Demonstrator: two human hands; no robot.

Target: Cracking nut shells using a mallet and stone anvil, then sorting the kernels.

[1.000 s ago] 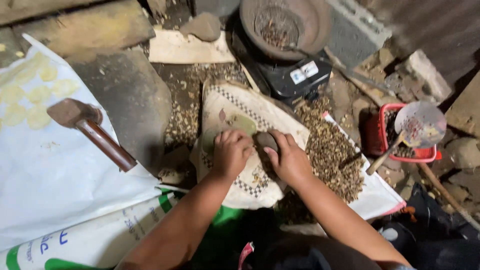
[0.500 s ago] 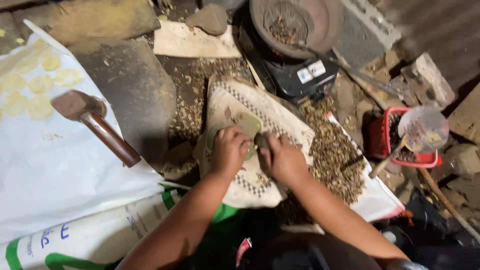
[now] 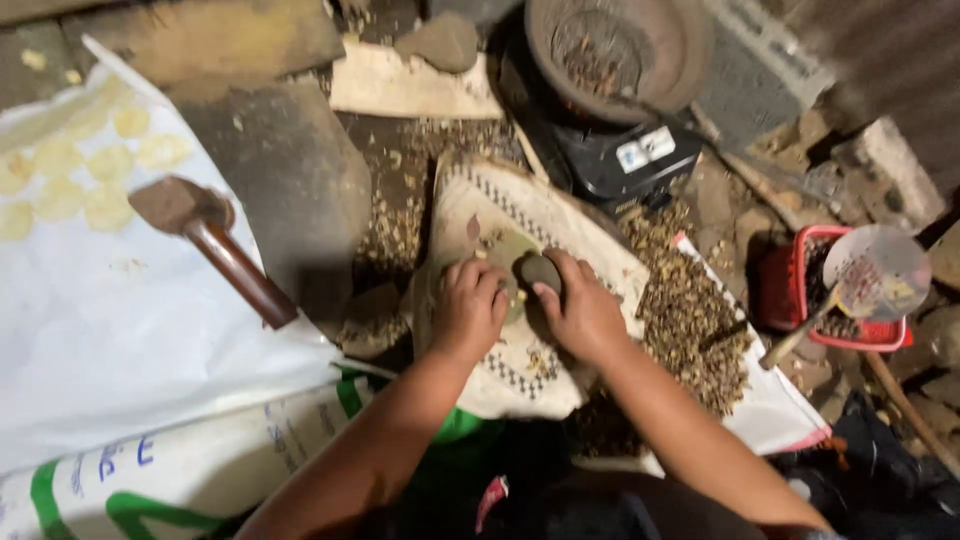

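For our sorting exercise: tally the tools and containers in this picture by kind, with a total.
Hammer: 1
Stone in right hand: 1
Red basket: 1
Scoop: 1
Round pan: 1
Total: 5

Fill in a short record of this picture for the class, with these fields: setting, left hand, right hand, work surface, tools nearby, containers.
setting: cluttered earthen floor, seen from above
left hand: resting on the patterned cloth, by small pale bits
right hand: fingers around a dark rounded stone
work surface: cloth draped over a raised block
tools nearby: wooden-handled hammer lying on a white sack
containers: red basket at right; round pan on a black stove at top
scattered: brown shell litter right of the cloth
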